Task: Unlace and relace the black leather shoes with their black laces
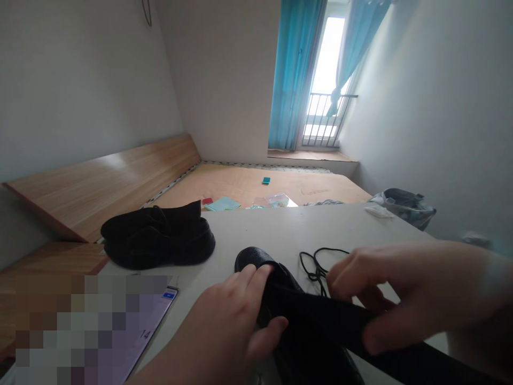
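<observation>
A black leather shoe [316, 342] lies on the white table with its toe pointing away from me. My left hand [236, 305] grips its upper from the left, fingertips at the edge of the opening and thumb across the near part. In my right hand [385, 289], pinched between thumb and fingers, is a long flat black piece like an insole [336, 318]; its far end reaches into the shoe's opening. Beside my right fingers a thin black shoelace [316, 271] lies in loops. The inside of the shoe is dark and hidden.
Another black shoe [160, 248] stands at the left of the white table [288, 230], with a flat black piece and a lace on top. A partly blurred-out lit screen [150, 326] lies at front left. Beyond is a bed [240, 176]; a fabric bag [409, 206] stands right.
</observation>
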Demonstrator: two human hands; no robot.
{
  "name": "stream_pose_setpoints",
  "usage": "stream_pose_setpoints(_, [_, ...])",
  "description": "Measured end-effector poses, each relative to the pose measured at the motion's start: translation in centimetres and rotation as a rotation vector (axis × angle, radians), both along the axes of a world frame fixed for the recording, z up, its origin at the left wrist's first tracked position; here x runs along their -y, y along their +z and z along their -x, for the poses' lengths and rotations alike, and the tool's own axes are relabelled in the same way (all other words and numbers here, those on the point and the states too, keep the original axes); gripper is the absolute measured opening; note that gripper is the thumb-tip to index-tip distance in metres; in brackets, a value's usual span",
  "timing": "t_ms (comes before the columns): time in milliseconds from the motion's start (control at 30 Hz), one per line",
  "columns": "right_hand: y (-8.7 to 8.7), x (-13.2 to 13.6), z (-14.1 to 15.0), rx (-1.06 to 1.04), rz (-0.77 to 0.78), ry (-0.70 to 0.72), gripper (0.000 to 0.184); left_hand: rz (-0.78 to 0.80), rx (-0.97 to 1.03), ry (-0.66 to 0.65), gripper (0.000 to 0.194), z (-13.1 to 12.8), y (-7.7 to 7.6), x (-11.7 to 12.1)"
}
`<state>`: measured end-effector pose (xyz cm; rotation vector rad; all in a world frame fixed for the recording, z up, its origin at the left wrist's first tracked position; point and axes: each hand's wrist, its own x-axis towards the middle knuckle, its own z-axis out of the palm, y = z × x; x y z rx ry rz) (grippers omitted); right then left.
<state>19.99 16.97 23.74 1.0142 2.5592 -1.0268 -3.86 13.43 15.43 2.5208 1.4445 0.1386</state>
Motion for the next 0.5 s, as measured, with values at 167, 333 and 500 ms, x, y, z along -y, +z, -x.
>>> stream_pose_setpoints(167, [-0.7, 2.0, 1.8, 0.223, -0.166, -0.045, 0.014, 0.111, 0.023, 0.022, 0.072, 0.5, 0.4, -0.1])
stream_pose_setpoints(333, [-2.5, 3.3, 4.6, 0.259, -0.213, -0.053, 0.018, 0.197, -0.014, 0.024, 0.078, 1.0, 0.3, -0.1])
stream_pose_setpoints(500, [-3.6, 3.7, 7.7, 0.415, -0.309, -0.03, 0.021, 0.191, 0.019, 0.025, 0.08, 1.1, 0.0, -0.3])
